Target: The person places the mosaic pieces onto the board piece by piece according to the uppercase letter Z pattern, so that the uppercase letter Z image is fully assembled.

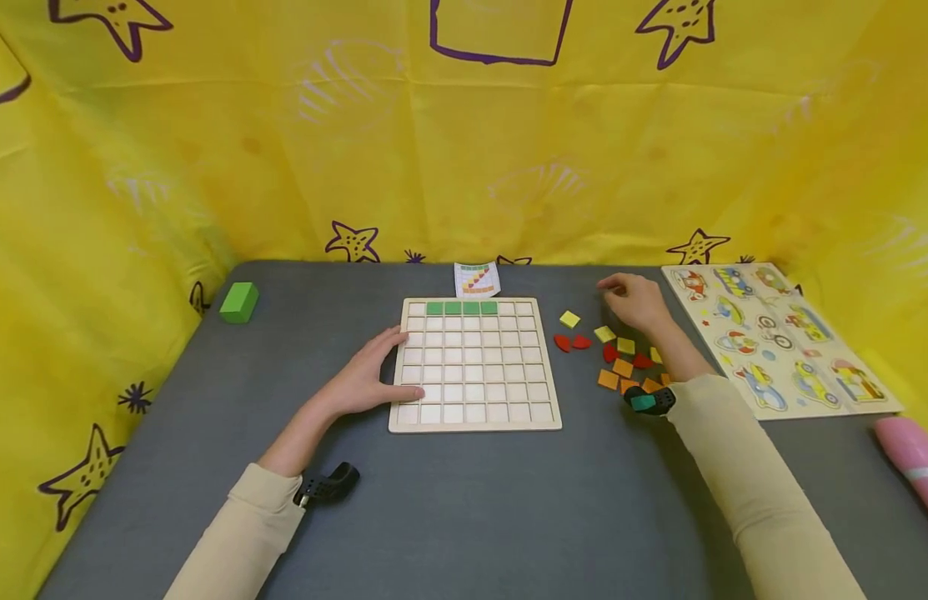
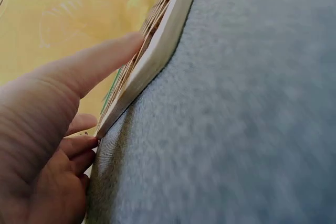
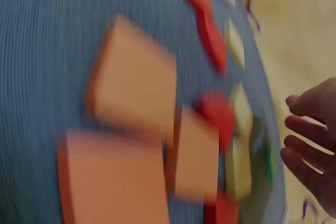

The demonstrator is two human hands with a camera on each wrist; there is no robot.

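Observation:
A pale wooden grid board (image 1: 474,373) lies on the grey table, with a row of several green tiles (image 1: 462,308) along its far side. My left hand (image 1: 366,377) rests at the board's left edge, thumb lying over the cells and the other fingers against the side. To the right, my right hand (image 1: 634,302) hovers beyond the loose tiles, fingers loosely bent and apart with nothing between them. Below it are yellow tiles (image 1: 569,319), red pieces (image 1: 581,342) and orange square tiles (image 3: 134,74). A green piece (image 3: 269,161) shows near my right fingers in the right wrist view.
Behind the board lies a small printed pattern card (image 1: 477,281). A green block (image 1: 239,302) sits at the far left. On the right is a wooden picture puzzle (image 1: 779,342), with a pink cylindrical object (image 1: 910,458) nearer. A yellow curtain (image 1: 464,167) hangs behind the table.

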